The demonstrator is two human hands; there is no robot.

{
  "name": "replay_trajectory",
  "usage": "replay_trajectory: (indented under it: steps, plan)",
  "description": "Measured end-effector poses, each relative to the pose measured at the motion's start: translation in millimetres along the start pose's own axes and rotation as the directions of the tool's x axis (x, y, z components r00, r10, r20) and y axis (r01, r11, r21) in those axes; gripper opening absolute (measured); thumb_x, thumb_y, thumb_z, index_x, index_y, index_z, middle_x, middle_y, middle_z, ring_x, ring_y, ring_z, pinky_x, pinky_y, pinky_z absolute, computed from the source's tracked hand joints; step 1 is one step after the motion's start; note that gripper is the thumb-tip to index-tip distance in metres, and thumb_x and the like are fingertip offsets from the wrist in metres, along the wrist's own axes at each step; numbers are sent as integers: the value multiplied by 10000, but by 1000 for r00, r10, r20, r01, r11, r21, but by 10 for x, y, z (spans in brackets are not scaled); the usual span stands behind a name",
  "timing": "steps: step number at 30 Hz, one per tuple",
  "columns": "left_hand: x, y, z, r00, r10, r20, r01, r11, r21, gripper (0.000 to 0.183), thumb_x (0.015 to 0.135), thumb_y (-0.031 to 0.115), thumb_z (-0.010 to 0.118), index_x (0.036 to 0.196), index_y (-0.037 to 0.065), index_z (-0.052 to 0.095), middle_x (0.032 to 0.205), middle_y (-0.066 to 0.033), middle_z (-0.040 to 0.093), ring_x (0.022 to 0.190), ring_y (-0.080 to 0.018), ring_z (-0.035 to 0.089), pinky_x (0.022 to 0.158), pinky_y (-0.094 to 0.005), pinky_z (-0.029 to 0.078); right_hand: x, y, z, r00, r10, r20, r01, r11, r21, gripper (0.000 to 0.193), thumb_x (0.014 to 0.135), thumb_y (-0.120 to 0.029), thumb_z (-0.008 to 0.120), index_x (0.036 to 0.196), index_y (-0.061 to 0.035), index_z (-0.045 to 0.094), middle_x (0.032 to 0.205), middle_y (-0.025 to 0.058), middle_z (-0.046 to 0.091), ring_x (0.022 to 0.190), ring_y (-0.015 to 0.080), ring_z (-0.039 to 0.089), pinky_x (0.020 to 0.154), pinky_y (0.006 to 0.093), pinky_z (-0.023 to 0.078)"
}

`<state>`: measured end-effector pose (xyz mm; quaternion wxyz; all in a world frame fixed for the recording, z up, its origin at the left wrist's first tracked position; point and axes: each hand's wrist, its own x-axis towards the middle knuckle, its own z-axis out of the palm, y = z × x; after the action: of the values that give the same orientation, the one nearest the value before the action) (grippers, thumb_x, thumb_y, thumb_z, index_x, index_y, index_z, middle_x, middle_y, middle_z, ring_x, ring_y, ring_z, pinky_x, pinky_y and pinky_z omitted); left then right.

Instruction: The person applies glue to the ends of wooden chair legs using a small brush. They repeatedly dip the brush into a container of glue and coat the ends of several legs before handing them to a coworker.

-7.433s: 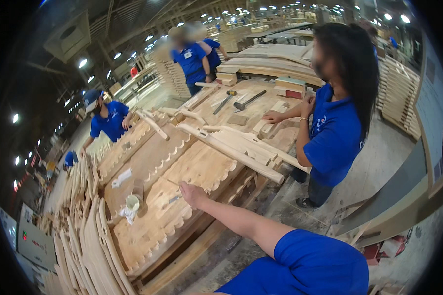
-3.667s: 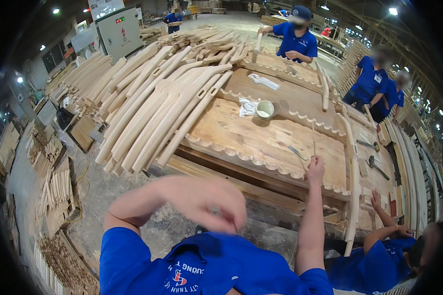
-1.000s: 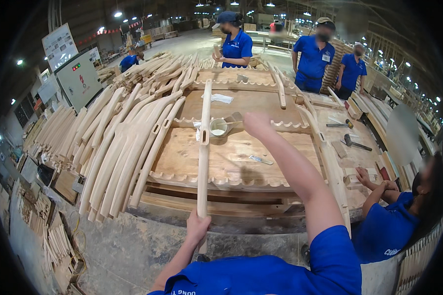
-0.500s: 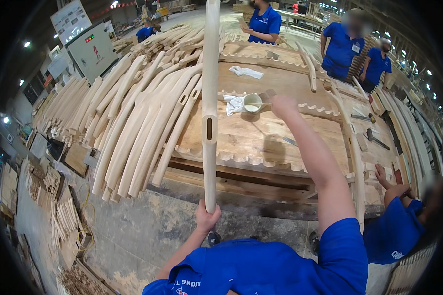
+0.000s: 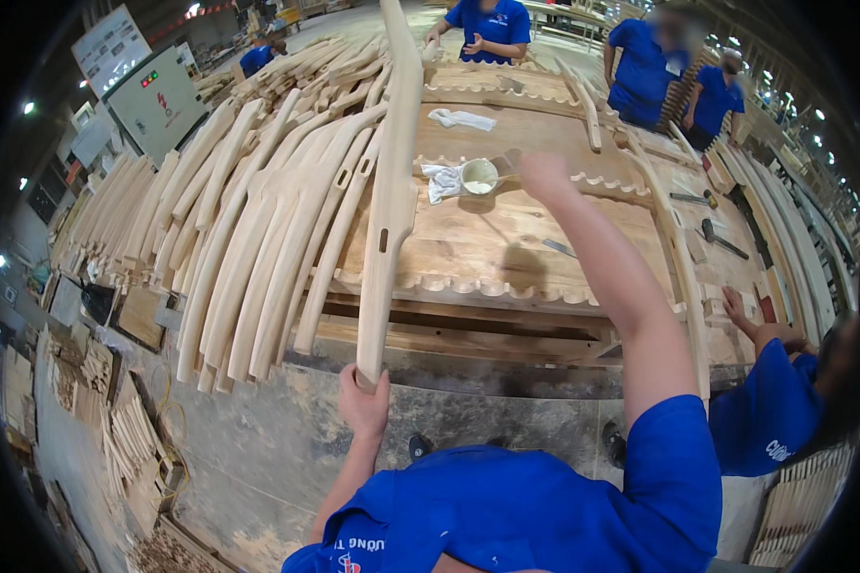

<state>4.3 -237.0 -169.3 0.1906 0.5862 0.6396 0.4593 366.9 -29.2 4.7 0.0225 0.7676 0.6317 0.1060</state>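
Left hand (image 5: 365, 406) grips long curved slotted wooden piece (image 5: 388, 191); right hand (image 5: 543, 174) outstretched.

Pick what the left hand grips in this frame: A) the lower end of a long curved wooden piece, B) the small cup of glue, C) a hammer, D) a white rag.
A: the left hand closes around the bottom end of the long curved wooden piece, which rises toward the top of the view; the right hand reaches out beside the cup on the workbench.
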Motion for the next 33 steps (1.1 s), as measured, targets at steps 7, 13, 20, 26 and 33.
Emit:
replay_trajectory:
  steps: [7,13,20,26,33]
  plan:
    - [294,-67,-409,956,250,-152,-131,831,541,462,671,182,730,1085,134,531,1004,-104,519,874,-349,569,718,-448,460,231,-224,123,998,-52,22,55,991,-119,216,837,-164,580,1023,-142,687,1041,36,676,940,228,659,666,400,528]
    - [219,37,-410,992,128,14,-125,931,343,463,667,172,731,1092,140,550,981,-99,494,868,-324,544,715,-423,452,228,-310,230,998,11,63,-8,999,-46,213,822,-152,588,1005,-131,696,1021,24,684,914,216,666,573,409,526]
    - [69,63,-278,998,18,55,-25,992,125,523,693,133,702,1187,90,538,917,-79,454,860,-211,485,739,-350,448,44,-139,539,996,83,40,-89,979,185,173,830,-110,551,934,-71,684,951,134,685,896,274,670,678,426,546]
    - [74,481,-62,915,-177,364,309,885,-348,538,747,73,638,1251,23,457,868,-75,500,689,-155,530,580,-293,461,-61,-20,1016,973,226,53,-224,856,465,190,853,-128,508,943,-40,651,1012,166,661,943,328,642,786,421,510]
    - [-5,696,419,821,-163,548,482,712,-510,326,796,57,597,1101,20,490,769,-52,536,475,-126,524,422,-272,451,-144,16,1222,971,234,45,-204,718,665,276,880,-245,463,947,-21,611,941,230,638,934,393,602,804,474,469]
